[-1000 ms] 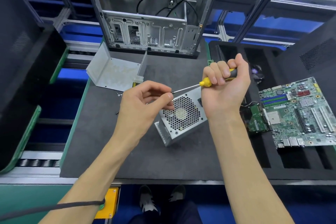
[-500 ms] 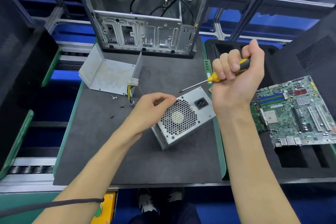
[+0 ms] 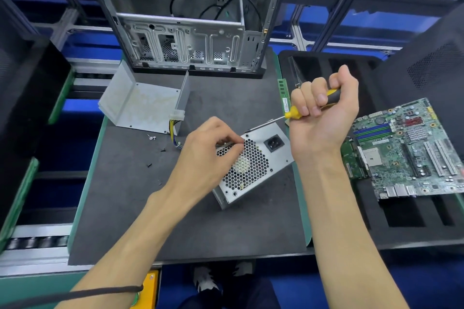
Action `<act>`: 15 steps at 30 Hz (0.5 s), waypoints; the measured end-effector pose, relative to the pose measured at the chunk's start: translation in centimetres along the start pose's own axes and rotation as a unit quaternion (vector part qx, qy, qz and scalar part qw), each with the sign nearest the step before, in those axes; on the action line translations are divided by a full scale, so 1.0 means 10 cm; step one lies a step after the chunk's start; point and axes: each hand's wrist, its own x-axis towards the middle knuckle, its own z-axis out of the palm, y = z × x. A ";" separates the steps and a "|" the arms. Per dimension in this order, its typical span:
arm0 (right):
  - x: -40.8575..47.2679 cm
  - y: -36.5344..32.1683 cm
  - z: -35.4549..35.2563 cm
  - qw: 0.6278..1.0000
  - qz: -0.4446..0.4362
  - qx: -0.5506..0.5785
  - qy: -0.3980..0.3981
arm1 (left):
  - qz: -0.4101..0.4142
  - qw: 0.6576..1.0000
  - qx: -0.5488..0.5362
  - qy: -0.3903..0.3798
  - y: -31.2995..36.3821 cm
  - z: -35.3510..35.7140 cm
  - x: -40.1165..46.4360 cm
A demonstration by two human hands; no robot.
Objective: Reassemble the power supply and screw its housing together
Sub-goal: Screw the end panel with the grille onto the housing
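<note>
Currently I see the power supply [image 3: 253,163] at frame centre on the dark mat [image 3: 125,208] — left hand [image 3: 208,155] curled, fingertips pinching at its grille edge. Right hand [image 3: 324,113] grips the screwdriver [image 3: 296,114] — tip at the housing's top corner.

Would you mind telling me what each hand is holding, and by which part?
The right hand grips the screwdriver by its yellow-and-black handle. The left hand rests its curled fingers on the power supply at its top edge; a pinched screw cannot be told.
</note>
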 end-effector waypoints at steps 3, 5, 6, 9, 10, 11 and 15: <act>0.00 -0.01 -0.02 1.000 0.005 0.012 0.009 | 0.021 0.999 0.025 0.029 0.04 -0.01 0.01; -0.01 -0.02 -0.03 0.999 0.008 0.028 0.018 | -0.002 0.998 -0.019 0.055 0.06 -0.03 0.01; -0.01 -0.02 -0.03 0.999 0.009 0.039 0.023 | -0.027 0.996 -0.053 0.062 0.07 -0.05 0.00; -0.02 -0.02 -0.04 0.997 0.018 0.067 0.035 | -0.088 0.986 -0.132 0.047 0.07 -0.07 -0.01; -0.03 -0.02 -0.05 0.996 0.022 0.074 0.038 | -0.095 0.983 -0.152 0.039 0.08 -0.07 -0.01; -0.04 -0.01 -0.05 0.996 0.025 0.079 0.039 | -0.099 0.979 -0.175 0.035 0.08 -0.07 -0.02; -0.05 0.00 -0.05 0.995 0.031 0.088 0.037 | -0.158 0.927 -0.337 0.040 0.12 -0.09 -0.02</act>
